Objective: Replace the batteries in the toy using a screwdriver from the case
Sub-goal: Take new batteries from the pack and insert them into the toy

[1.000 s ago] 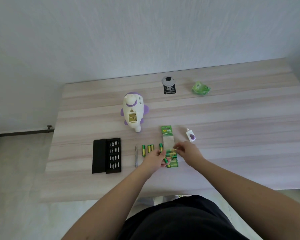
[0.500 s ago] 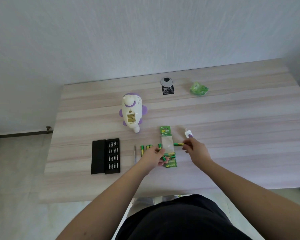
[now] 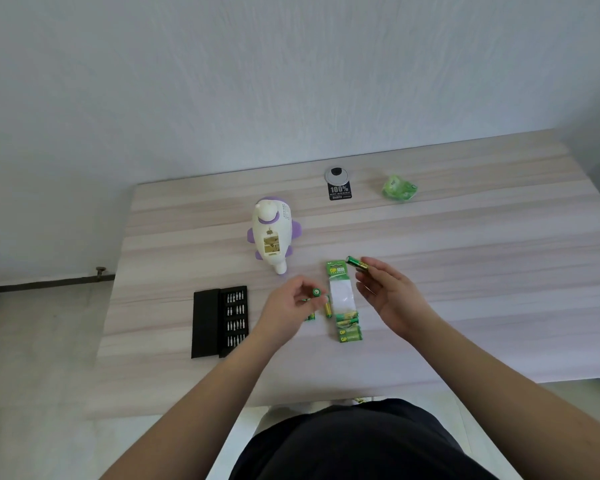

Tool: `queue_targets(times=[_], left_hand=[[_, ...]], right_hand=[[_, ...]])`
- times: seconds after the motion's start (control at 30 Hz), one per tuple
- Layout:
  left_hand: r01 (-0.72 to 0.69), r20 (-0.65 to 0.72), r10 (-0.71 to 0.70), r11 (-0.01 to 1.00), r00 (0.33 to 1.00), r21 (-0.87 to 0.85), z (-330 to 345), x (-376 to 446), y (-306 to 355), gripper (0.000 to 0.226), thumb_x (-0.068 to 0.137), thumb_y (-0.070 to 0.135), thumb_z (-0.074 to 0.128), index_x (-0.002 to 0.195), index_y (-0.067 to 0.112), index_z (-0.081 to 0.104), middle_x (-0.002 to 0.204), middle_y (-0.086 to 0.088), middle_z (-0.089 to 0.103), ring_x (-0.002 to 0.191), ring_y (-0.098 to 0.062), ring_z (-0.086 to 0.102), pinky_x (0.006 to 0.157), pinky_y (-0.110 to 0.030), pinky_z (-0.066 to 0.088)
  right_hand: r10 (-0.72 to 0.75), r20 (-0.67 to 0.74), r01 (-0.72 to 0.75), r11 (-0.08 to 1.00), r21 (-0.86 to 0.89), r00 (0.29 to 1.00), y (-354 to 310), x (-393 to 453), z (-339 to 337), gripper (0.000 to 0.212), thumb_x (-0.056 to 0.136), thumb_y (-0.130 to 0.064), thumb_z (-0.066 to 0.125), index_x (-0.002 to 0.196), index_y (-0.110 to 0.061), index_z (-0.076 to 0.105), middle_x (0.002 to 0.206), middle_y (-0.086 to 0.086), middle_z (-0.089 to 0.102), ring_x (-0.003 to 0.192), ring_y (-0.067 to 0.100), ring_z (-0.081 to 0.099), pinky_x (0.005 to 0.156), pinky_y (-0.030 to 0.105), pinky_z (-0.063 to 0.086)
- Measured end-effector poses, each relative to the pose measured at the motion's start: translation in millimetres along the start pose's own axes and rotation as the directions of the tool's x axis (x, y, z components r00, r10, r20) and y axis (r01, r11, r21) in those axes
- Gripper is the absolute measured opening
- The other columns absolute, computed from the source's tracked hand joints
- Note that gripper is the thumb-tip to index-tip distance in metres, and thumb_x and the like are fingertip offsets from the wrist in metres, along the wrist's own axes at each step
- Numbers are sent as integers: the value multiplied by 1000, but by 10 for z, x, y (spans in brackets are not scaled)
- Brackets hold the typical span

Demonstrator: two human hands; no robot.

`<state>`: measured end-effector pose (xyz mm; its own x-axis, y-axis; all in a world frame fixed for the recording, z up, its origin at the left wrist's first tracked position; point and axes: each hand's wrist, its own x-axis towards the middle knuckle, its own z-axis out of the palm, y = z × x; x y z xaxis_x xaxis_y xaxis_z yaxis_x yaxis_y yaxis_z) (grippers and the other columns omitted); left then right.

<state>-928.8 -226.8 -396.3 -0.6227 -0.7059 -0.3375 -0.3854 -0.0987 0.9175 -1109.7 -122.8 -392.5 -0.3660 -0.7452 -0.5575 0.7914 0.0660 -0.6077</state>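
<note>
Risk: polarity mix-up at toy (image 3: 272, 233) bay | right hand (image 3: 388, 292) pinching battery (image 3: 356, 264) | left hand (image 3: 286, 303) gripping second battery (image 3: 316, 292), both risking slipping.

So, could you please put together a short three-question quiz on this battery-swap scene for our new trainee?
1. True or false: the toy lies with its battery compartment open.
2. Multiple choice: what does the right hand hold? A) a screwdriver B) a battery C) the battery pack
3. Fill in: the open black screwdriver case lies on the table to the ___ of the left hand.

Key:
1. True; the opening on its upturned side shows no cover.
2. B; it pinches one green battery at the fingertips. The left hand pinches another green battery.
3. Left.
</note>
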Motion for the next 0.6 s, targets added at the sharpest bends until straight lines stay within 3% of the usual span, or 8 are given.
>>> queue_targets(times=[0.17, 0.33, 0.47, 0.6], left_hand=[[-38, -96, 29, 995, 995, -93, -315, -70, 106, 11, 87, 11, 70, 96, 13, 64, 100, -1, 74, 98, -13, 69, 88, -25, 54], [-82, -153, 64, 990, 986, -114, -711, -146, 100, 13, 88, 19, 70, 100, 16, 67, 99, 5, 73, 97, -8, 67, 85, -20, 51], [-170, -171, 146, 976, 974, -138, -999, -160, 90, 11, 85, 13, 72, 94, 18, 68, 100, 1, 73, 99, -16, 67, 90, -28, 52], [-240, -173, 210, 955, 962, -176, -1196, -176, 138, 18, 85, 2, 70, 91, 19, 67, 100, 6, 73, 97, -9, 68, 84, -20, 50]], right_hand=[[64, -17, -61, 990, 129, 998, 136, -12, 378, 18, 96, -6, 49, 103, -7, 65, 86, 6, 68, 80, 16, 65, 78, 29, 54], [98, -10, -97, 988, 121, 995, 299, -51, 834, 13, 93, -9, 56, 94, -6, 68, 79, 6, 66, 69, 13, 66, 67, 24, 57], [83, 39, -85, 995, 50, 996, 465, -92, 1100, 15, 95, -8, 52, 103, -7, 65, 83, 6, 69, 75, 13, 68, 71, 24, 56], [59, 80, -60, 998, 14, 995, 588, -141, 1312, 19, 90, -5, 54, 105, -8, 64, 87, 8, 71, 81, 15, 68, 79, 26, 55]])
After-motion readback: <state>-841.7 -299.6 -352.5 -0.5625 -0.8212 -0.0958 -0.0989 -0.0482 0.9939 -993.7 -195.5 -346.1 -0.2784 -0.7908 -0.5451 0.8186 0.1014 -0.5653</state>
